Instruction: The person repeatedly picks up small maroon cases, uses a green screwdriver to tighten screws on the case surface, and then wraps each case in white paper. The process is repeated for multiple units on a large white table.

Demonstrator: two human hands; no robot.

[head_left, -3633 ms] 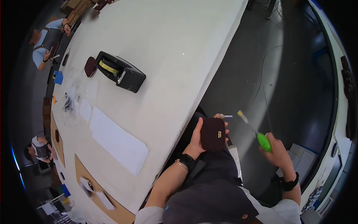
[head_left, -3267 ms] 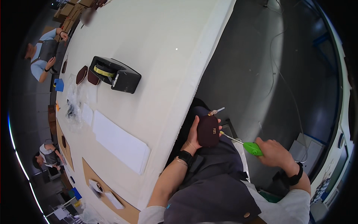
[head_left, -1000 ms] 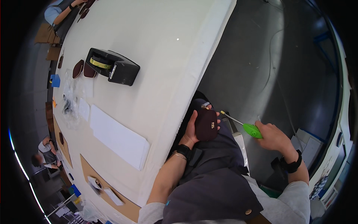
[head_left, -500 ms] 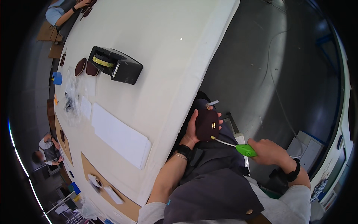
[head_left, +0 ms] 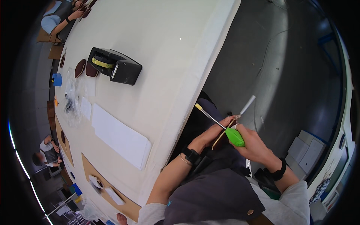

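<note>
Over my lap, beyond the table edge, my left hand (head_left: 210,135) grips a small dark maroon zip pouch (head_left: 221,140), turned so its pale zipper edge faces up. A white wrapped strip (head_left: 247,105) sticks up from the zipper end. My right hand (head_left: 255,145) is closed round the green handle of a thin metal-shafted tool (head_left: 235,137). Its yellow tip points up and left, away from the pouch. The right thumb and fingers are close to the zipper end; whether they also pinch it is hard to see. Much of the pouch is hidden behind the right hand and handle.
A black tape dispenser (head_left: 125,69) stands on the white table (head_left: 161,82). Left of it lie maroon pouches (head_left: 80,68) and clear plastic bags (head_left: 73,93). White sheets (head_left: 120,137) and brown cardboard (head_left: 129,210) are nearer. Two people (head_left: 52,22) work across the table; another hand (head_left: 122,218) shows below.
My left hand has turned the pouch from face-up to edge-up. The right hand has moved up and left against it, and the tool's tip has swung off the pouch. Another person's hand has appeared below.
</note>
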